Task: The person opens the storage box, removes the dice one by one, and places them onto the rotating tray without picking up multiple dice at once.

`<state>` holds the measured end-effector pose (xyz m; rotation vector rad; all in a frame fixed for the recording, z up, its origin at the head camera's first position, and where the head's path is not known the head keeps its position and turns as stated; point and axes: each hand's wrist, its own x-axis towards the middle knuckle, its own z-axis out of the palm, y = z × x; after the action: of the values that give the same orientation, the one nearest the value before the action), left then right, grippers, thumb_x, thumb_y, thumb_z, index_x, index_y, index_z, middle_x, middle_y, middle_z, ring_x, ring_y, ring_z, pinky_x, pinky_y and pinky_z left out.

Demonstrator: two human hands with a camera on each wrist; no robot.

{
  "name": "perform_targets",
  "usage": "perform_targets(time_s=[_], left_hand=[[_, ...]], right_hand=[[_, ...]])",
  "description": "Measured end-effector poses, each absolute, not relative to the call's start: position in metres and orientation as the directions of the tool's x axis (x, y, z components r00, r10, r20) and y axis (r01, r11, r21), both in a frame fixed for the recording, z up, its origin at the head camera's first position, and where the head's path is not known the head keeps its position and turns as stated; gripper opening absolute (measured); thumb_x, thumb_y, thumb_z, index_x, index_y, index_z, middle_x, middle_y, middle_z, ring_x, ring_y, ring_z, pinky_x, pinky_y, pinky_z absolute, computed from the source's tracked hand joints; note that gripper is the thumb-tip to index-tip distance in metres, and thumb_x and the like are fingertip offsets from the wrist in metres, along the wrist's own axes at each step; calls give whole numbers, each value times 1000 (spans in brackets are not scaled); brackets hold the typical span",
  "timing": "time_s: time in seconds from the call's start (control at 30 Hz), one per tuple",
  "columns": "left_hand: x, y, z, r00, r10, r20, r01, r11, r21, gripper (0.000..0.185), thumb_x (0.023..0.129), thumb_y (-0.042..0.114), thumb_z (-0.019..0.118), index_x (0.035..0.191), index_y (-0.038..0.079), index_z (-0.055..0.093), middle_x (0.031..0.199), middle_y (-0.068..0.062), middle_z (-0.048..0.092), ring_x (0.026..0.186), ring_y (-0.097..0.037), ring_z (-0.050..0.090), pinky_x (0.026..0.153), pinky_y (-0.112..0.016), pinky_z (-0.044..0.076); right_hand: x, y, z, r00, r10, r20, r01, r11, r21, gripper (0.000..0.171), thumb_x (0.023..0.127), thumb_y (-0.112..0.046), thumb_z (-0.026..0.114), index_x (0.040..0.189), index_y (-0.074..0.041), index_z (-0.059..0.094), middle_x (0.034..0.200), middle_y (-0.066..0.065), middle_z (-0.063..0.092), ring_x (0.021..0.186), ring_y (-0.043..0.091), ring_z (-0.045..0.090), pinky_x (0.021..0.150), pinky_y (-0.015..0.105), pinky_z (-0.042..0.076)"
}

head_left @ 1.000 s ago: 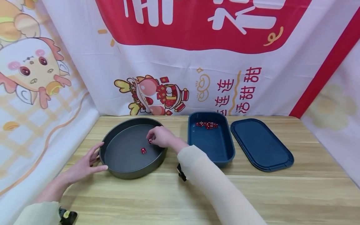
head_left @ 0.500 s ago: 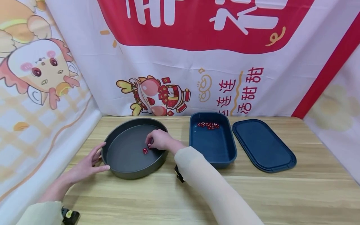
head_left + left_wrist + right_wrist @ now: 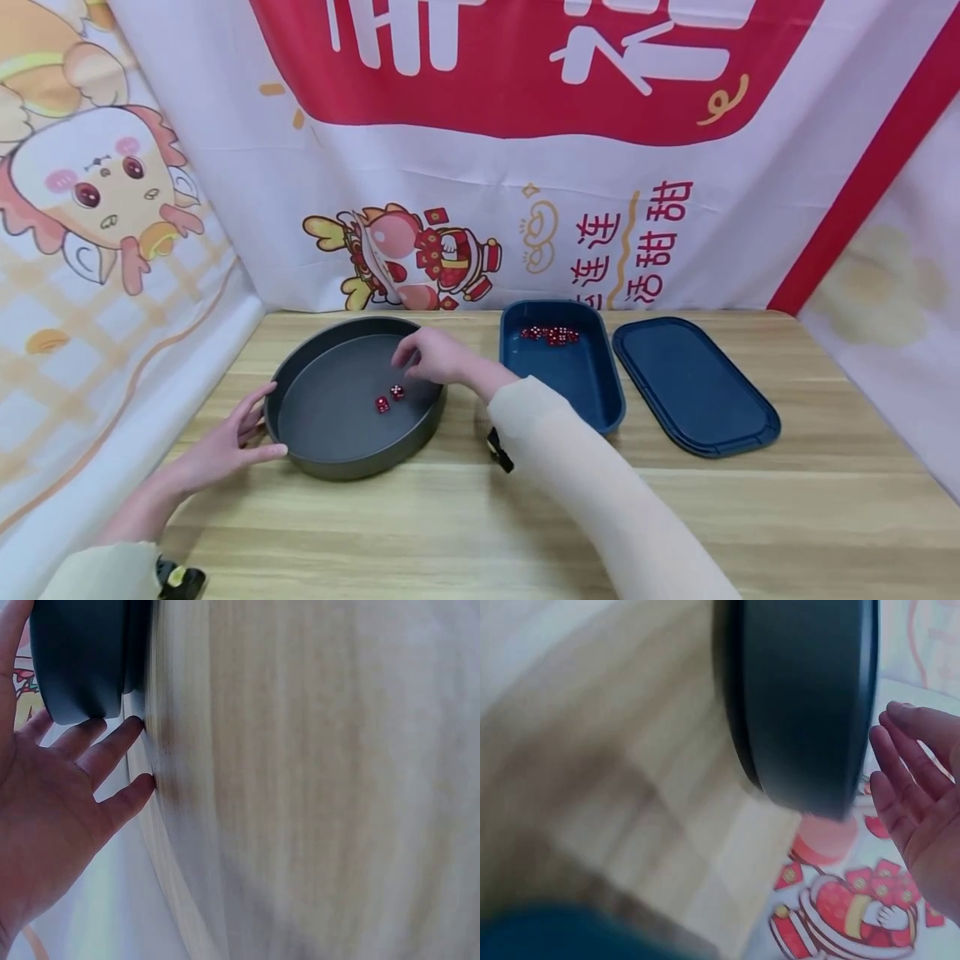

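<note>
A round dark grey pan (image 3: pixel 300 450) sits on the wooden table, and two red dice (image 3: pixel 388 398) lie side by side inside it. My right hand (image 3: pixel 429 357) hovers over the pan's far right rim, its fingers loose and holding nothing. In the right wrist view the right hand (image 3: pixel 922 810) shows an open palm beside the pan (image 3: pixel 810 705). My left hand (image 3: pixel 232 433) rests flat on the table with straight fingers against the pan's left wall. In the left wrist view the left hand (image 3: pixel 67 795) lies spread next to the pan (image 3: pixel 82 660).
A dark blue rectangular box (image 3: pixel 592 417) stands right of the pan, with several red dice (image 3: pixel 551 334) at its far end. Its blue lid (image 3: pixel 693 383) lies flat further right. Printed cloth banners wall in the table at the back and on both sides.
My right hand has let go of a red die, which now lies beside the other one in the pan. The hand has lifted and pulled back toward the far rim. The left hand stayed put.
</note>
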<state>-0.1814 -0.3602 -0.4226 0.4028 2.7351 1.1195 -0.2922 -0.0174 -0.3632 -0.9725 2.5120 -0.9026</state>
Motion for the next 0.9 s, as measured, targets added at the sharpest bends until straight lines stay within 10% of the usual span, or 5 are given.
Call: perform_targets(time_s=[0.9], left_hand=[[-181, -358, -426, -945, 327, 1, 223, 642, 734, 97, 87, 11, 73, 153, 1, 4, 140, -50, 17, 120, -63, 36, 96, -63, 34]], right_hand=[[-325, 133, -330, -873, -488, 13, -394, 689, -608, 19, 91, -4, 67, 110, -1, 70, 105, 10, 69, 97, 23, 62, 88, 37, 51]])
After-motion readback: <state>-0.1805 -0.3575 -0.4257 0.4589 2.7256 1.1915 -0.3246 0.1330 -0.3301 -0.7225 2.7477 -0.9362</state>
